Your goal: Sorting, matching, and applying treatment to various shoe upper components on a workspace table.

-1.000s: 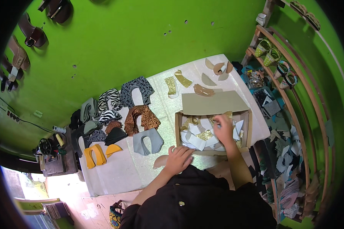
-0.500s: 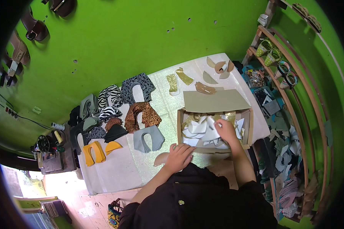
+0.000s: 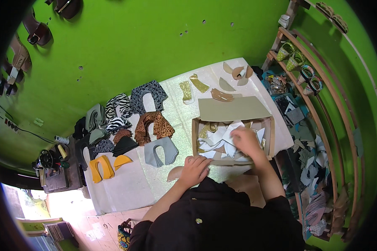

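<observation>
Bright green walls (image 3: 155,33), pale tiled floor (image 3: 98,224), white-covered table (image 3: 125,188), wooden rack (image 3: 292,38) at right, glaring light (image 3: 67,201) at lower left.

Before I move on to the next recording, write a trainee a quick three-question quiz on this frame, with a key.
1. Which hand is at the pieces in the box?
A) left
B) right
C) both

2. True or false: on the table, the light grey pieces lie between the yellow pieces and the box.

3. Which two colours show most among the pieces in the box?

Key:
1. B: the right hand is at them, while the left hand lies by the box's near left corner.
2. True.
3. White and gold.
</observation>
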Motion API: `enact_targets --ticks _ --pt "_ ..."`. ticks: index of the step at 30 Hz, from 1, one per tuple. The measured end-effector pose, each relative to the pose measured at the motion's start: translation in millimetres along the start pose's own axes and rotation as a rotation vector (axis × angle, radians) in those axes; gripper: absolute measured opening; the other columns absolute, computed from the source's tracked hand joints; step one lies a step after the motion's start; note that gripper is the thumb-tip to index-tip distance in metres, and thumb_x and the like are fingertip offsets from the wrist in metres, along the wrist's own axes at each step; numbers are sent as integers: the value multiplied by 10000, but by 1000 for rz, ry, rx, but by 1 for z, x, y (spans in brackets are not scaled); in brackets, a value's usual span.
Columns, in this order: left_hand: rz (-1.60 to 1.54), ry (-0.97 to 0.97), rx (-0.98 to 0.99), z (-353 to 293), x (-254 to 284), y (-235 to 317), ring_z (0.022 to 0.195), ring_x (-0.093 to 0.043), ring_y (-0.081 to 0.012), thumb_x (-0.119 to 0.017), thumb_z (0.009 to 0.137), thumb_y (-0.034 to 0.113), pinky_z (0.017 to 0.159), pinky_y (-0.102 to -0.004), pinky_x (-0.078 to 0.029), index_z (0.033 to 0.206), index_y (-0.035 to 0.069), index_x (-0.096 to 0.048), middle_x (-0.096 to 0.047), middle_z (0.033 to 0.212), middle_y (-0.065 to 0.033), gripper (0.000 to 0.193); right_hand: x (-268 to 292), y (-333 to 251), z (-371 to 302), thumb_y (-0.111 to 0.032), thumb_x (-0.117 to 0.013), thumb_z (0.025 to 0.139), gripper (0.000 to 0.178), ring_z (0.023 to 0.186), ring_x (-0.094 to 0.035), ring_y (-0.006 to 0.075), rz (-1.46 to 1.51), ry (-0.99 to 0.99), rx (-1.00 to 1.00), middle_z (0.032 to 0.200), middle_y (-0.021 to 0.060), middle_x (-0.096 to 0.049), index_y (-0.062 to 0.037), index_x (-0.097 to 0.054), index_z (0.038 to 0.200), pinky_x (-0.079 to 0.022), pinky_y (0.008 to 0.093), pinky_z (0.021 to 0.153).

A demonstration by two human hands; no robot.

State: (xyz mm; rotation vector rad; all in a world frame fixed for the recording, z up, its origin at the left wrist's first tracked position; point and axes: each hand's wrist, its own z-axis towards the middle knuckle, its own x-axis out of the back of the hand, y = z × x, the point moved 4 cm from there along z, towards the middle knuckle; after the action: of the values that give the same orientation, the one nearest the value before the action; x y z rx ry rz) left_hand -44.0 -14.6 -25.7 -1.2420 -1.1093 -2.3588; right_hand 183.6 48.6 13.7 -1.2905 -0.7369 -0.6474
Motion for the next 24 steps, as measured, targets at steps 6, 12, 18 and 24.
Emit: enact_targets --ticks 6,12,18,24 --pt "2 -42 7 0 0 1 1047 -473 -236 -612 735 180 887 -389 -317 1170 131 -547 -539 1066 -51 442 -91 9 -15 -246 -612 706 204 801 -635 271 -371 -680 134 849 77 -659 -139 -692 859 -439 415 739" --pt "-3 -63 20 -1 2 3 1062 -465 -238 -610 746 181 893 -397 -312 1191 130 -531 -535 1075 -57 454 -91 11 -3 -316 -699 670 335 844 -632 257 -601 -432 53 872 110 -650 -63 -632 880 -412 424 777" --pt "-1 -47 20 0 1 2 1061 -463 -240 -611 740 178 888 -387 -317 1181 124 -538 -536 1077 -57 450 -92 28 6 -309 -728 652 379 920 -616 241 -529 -456 -109 925 123 -644 -55 -625 914 -400 430 801" --pt "10 -33 11 1 0 3 1058 -462 -241 -611 739 175 881 -382 -323 1174 122 -541 -537 1072 -57 445 -101 39 8 -251 -679 692 263 903 -621 260 -360 -497 -267 919 110 -657 -61 -649 872 -394 437 814"
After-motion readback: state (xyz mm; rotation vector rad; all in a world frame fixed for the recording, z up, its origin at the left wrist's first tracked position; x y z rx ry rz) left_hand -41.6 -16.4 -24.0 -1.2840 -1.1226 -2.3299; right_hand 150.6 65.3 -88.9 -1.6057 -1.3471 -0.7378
